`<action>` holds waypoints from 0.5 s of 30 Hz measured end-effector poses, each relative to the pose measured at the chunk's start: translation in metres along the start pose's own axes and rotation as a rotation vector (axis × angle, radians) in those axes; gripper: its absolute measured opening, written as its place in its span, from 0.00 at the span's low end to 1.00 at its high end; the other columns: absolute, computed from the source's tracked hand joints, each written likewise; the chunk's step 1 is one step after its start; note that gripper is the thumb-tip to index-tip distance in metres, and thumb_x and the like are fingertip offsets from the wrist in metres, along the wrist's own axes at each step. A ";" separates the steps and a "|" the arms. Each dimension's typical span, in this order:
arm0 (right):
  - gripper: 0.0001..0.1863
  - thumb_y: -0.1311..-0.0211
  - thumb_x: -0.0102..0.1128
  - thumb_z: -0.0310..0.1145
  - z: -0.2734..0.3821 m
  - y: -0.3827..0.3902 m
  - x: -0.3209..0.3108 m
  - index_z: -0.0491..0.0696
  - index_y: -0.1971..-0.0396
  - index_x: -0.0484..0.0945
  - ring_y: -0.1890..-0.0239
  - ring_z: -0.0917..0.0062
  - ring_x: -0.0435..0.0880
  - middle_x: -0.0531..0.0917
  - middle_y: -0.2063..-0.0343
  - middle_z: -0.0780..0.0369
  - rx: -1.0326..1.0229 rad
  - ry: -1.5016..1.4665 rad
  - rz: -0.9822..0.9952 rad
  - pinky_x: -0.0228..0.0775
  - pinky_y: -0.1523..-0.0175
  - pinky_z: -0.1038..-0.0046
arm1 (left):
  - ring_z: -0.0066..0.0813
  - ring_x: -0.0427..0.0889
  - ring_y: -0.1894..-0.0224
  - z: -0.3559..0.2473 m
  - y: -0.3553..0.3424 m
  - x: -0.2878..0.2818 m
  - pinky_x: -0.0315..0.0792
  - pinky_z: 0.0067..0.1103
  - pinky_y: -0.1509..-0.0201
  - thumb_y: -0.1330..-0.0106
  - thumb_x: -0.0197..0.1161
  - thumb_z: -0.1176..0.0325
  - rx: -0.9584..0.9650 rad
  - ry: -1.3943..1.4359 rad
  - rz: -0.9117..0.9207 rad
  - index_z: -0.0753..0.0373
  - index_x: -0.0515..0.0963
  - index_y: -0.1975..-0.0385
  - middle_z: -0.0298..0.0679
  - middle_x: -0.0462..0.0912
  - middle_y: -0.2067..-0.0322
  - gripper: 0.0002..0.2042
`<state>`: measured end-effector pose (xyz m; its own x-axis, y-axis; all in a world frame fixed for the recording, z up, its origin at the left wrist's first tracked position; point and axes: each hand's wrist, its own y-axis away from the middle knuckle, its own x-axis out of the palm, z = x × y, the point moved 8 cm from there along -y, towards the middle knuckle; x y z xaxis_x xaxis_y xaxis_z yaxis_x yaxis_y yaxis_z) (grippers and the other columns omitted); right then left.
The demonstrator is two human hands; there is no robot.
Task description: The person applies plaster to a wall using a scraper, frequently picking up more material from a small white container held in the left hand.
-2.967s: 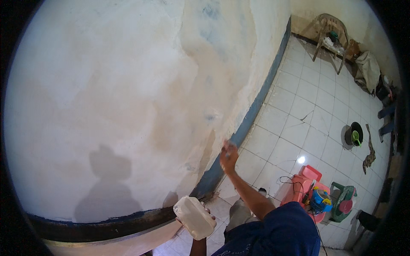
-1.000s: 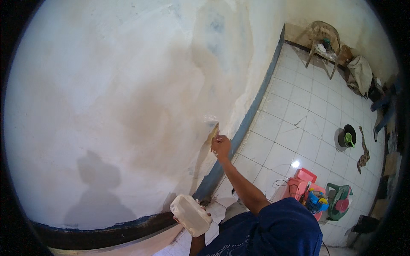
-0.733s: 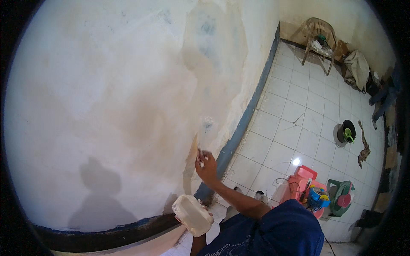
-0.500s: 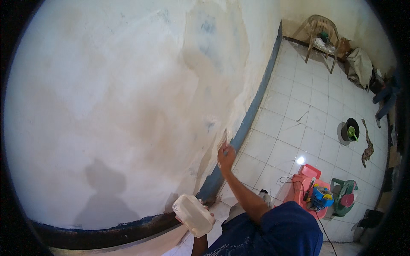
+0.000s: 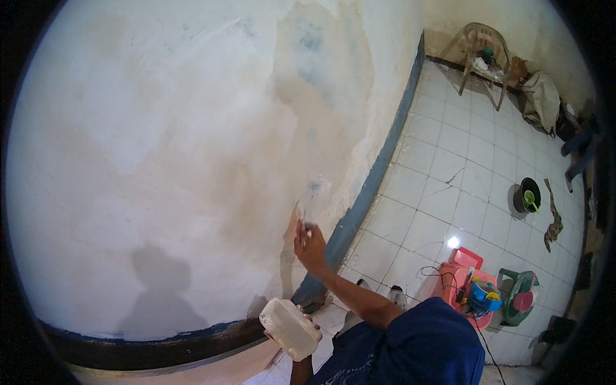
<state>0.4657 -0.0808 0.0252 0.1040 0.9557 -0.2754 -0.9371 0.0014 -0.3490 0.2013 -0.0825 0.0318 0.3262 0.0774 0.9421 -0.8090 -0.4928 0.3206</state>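
Observation:
My right hand (image 5: 311, 247) is raised to the patchy white wall (image 5: 218, 212), closed on a thin putty knife (image 5: 300, 217) seen nearly edge-on. The blade meets the wall just left of the blue painted border, and its shadow falls beside it. Low in front of me, my left hand (image 5: 308, 317) grips a shallow cream-white tub (image 5: 292, 328) from beneath, with fingertips showing at its sides. Pale smears mark the inside of the tub. Damp-looking beige patches with bluish spots spread over the wall above my right hand.
Along the wall's foot runs a blue border (image 5: 378, 186). On the tiled floor (image 5: 443, 160), to the right, stand a pink stool (image 5: 452, 279) bearing a blue device with a cable, a green stool (image 5: 516, 308) and a black bucket (image 5: 521, 192). A worn chair (image 5: 484, 48) is farther off.
My right hand has moved left with the putty knife, away from the blue border and further onto the wall. The left hand and the tub have hardly shifted.

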 end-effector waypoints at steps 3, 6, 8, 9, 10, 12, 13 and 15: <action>0.15 0.40 0.59 0.35 0.003 0.031 -0.011 0.40 0.57 0.77 0.66 0.58 0.80 0.79 0.66 0.49 -0.231 -0.223 0.085 0.73 0.60 0.65 | 0.60 0.67 0.44 0.005 -0.003 0.011 0.66 0.62 0.50 0.50 0.55 0.24 -0.075 0.026 0.100 0.49 0.56 0.33 0.51 0.62 0.39 0.48; 0.17 0.43 0.59 0.32 -0.099 0.026 -0.005 0.40 0.56 0.76 0.67 0.57 0.81 0.80 0.67 0.51 0.406 -0.317 -0.126 0.74 0.60 0.65 | 0.60 0.67 0.44 0.008 -0.003 0.010 0.66 0.63 0.49 0.50 0.54 0.24 -0.076 -0.017 0.114 0.50 0.56 0.33 0.51 0.62 0.39 0.49; 0.13 0.43 0.58 0.30 -0.120 -0.012 -0.005 0.40 0.60 0.74 0.71 0.64 0.80 0.78 0.73 0.54 0.440 -0.060 -0.197 0.73 0.64 0.66 | 0.60 0.70 0.47 0.009 -0.001 0.012 0.68 0.61 0.54 0.49 0.54 0.25 -0.029 0.009 0.055 0.55 0.55 0.33 0.54 0.64 0.42 0.50; 0.08 0.43 0.57 0.28 -0.130 -0.023 -0.002 0.40 0.65 0.73 0.73 0.71 0.79 0.76 0.77 0.57 0.528 -0.017 -0.219 0.71 0.68 0.67 | 0.60 0.70 0.47 0.009 0.000 0.009 0.68 0.61 0.54 0.49 0.54 0.25 -0.027 0.008 0.052 0.55 0.55 0.33 0.54 0.64 0.42 0.50; 0.08 0.43 0.57 0.28 -0.135 -0.038 0.002 0.40 0.65 0.73 0.73 0.71 0.79 0.76 0.77 0.57 0.529 -0.015 -0.225 0.71 0.68 0.67 | 0.60 0.68 0.45 0.013 -0.001 0.014 0.67 0.61 0.51 0.50 0.54 0.24 -0.057 0.027 0.103 0.52 0.55 0.33 0.53 0.63 0.40 0.50; 0.08 0.43 0.58 0.29 -0.153 -0.052 0.029 0.41 0.68 0.72 0.73 0.66 0.79 0.77 0.76 0.56 0.724 -0.166 -0.047 0.71 0.67 0.66 | 0.60 0.67 0.44 0.018 -0.001 0.024 0.66 0.62 0.49 0.51 0.54 0.23 -0.096 0.046 0.156 0.50 0.55 0.32 0.51 0.62 0.39 0.49; 0.08 0.43 0.58 0.29 -0.137 -0.051 0.031 0.41 0.68 0.72 0.73 0.66 0.79 0.77 0.76 0.56 0.723 -0.166 -0.038 0.71 0.67 0.66 | 0.60 0.67 0.44 0.022 0.002 0.035 0.66 0.62 0.49 0.51 0.55 0.24 -0.113 0.095 0.116 0.50 0.56 0.33 0.51 0.62 0.39 0.49; 0.12 0.43 0.59 0.32 -0.074 -0.054 0.026 0.41 0.62 0.74 0.68 0.56 0.80 0.79 0.68 0.49 0.436 -0.185 -0.059 0.72 0.62 0.58 | 0.60 0.67 0.44 0.016 0.007 0.024 0.66 0.61 0.49 0.51 0.55 0.24 -0.121 0.150 0.075 0.50 0.56 0.33 0.51 0.61 0.39 0.49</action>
<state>0.5440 -0.0777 -0.0290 0.1377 0.9865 -0.0888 -0.9878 0.1433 0.0601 0.2110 -0.0978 0.0547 0.1938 0.1774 0.9649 -0.8841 -0.3947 0.2502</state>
